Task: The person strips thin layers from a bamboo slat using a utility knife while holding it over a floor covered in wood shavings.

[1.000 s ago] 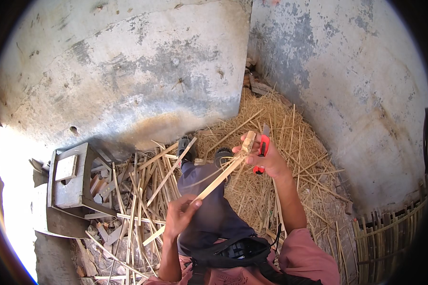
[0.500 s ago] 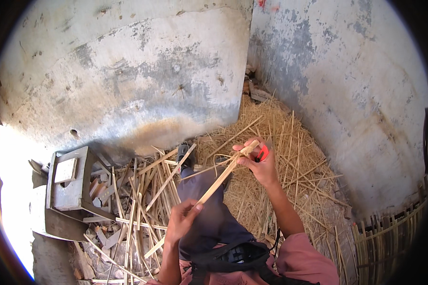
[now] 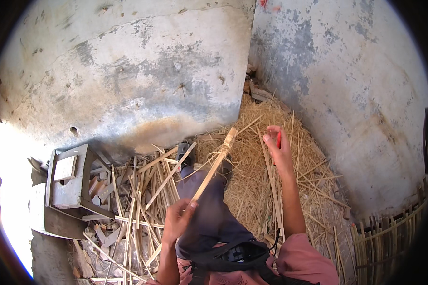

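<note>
My left hand (image 3: pixel 178 218) is closed round the lower part of a pale, flat bamboo strip (image 3: pixel 209 175), which slants up and away from me. Near its far end the strip has a wrap of thin, frayed fibres (image 3: pixel 222 151), with loose ends hanging off. Away to the right, apart from the strip, my right hand (image 3: pixel 279 149) has its fingers curled. A small red thing (image 3: pixel 279 138) shows against those fingers; its kind is not clear.
Straw and shavings (image 3: pixel 252 190) cover the floor at right, with long strips (image 3: pixel 138 213) piled at left. A worn wooden stool (image 3: pixel 73 178) lies beside that pile. Stained walls (image 3: pixel 142 80) meet at the back corner. A slatted bamboo panel (image 3: pixel 385 242) stands at lower right.
My right hand has let go of the strip's wrapped end and moved off to the right. The strip, still in my left hand, has swung slightly left and stands a bit steeper.
</note>
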Available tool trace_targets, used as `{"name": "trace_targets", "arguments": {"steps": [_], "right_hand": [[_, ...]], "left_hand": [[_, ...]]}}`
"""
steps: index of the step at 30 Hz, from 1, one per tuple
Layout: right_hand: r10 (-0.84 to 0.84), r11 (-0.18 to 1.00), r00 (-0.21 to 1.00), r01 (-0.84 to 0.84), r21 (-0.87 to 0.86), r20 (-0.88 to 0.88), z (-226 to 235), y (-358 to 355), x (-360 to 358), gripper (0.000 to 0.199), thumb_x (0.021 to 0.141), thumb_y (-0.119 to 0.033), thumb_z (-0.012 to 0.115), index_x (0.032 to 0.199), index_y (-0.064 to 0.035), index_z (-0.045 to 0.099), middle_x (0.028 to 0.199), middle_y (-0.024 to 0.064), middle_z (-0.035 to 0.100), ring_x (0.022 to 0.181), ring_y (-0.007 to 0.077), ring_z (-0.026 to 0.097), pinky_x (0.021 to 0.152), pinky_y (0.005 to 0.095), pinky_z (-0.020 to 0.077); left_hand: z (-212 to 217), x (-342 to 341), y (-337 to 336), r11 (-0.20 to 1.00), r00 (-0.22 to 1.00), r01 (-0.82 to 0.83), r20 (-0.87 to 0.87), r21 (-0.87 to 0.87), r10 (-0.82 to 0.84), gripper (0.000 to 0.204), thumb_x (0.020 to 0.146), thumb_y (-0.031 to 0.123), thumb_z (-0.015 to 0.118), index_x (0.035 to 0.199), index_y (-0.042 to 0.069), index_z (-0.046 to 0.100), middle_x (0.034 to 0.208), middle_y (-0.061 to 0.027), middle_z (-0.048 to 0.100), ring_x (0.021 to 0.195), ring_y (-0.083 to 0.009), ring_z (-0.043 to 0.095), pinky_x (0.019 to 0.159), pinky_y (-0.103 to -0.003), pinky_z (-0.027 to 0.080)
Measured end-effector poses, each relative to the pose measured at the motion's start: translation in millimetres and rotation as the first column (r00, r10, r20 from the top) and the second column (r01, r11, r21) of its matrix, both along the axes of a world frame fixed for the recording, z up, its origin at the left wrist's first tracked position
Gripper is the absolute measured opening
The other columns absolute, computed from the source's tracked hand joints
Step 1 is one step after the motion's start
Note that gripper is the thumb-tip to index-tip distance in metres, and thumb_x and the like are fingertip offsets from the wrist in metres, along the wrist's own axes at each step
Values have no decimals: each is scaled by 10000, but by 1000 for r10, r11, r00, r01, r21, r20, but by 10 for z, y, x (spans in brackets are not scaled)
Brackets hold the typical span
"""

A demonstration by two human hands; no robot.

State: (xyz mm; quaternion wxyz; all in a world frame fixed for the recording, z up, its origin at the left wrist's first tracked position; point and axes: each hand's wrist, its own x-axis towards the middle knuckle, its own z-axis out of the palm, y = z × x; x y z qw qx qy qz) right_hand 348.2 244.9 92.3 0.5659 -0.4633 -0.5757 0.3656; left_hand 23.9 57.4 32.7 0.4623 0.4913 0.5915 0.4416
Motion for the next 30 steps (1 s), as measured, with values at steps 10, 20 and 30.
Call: {"name": "trace_targets", "arguments": {"steps": [10, 20, 30], "right_hand": [[221, 973, 935, -231, 0, 278, -66, -303, -159, 292, 1106, -290, 564, 1246, -44, 494, 1097, 107, 616, 867, 162, 603, 795, 358, 500], [283, 921, 841, -372, 113, 461, -98, -716, -655, 344, 978, -292, 818, 1134, -54, 623, 974, 94, 710, 831, 204, 714, 717, 344, 571], [190, 927, 913, -288, 241, 361, -308, -707, -710, 359, 970, -255, 836, 1151, -9, 647, 1011, 140, 774, 863, 226, 797, 721, 334, 636]], "left_hand": [[85, 259, 101, 983, 977, -108, -169, 147, 133, 271, 1034, 240, 752, 1094, -24, 769, 779, -116, 728, 740, -106, 643, 666, -318, 516], [261, 428, 169, 976, 984, -107, -118, 191, 131, 195, 1044, 194, 735, 1090, 5, 735, 824, -31, 737, 773, -68, 633, 651, -281, 468], [316, 425, 133, 996, 999, -50, -6, 74, 51, 201, 1058, 195, 726, 1109, 3, 750, 810, 6, 714, 700, -27, 517, 579, -254, 413]]}}
